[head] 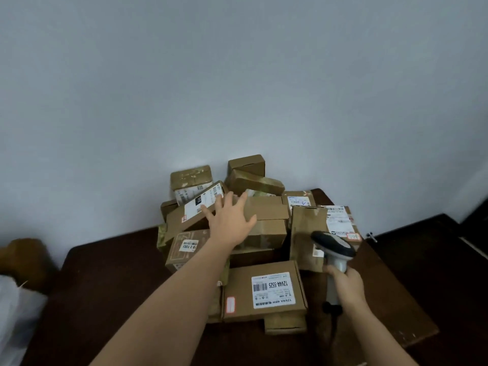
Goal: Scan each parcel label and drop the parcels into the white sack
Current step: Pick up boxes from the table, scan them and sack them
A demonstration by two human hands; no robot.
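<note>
At the far left edge a white sack (12, 310) sits low beside the worktop (111, 286), blurred, with a brown shape (25, 260) just behind it that I cannot make out. The dark brown worktop runs from there across to the right, set against a pale wall (237, 75).

A heap of cardboard parcels (264, 215) is piled at the middle of the worktop, up against the wall. On the left of the heap a box with a small label reading 18-2-1203 (182, 249) leans at the front, and above it a long tilted box with a white label (196, 210) rests across the others. Behind that a taped box (191, 178) stands against the wall.

The left hand (229, 220) reaches over the middle of the heap, fingers spread and straight, its grip wide and holding nothing; the fingertips lie at the end of the long tilted box and on the plain box beside it, though I cannot tell how firmly they press.

In front of the heap a flat box with a barcode label marked 12V4A-5525 (264, 291) lies face up, on top of other boxes.

To the right, the right hand (346, 285) has its grip closed round the handle of a barcode scanner (334, 248), whose dark head points towards the heap. An upright box (306, 233) stands just behind the scanner, and a labelled box (340, 220) lies at the heap's right end.
</note>
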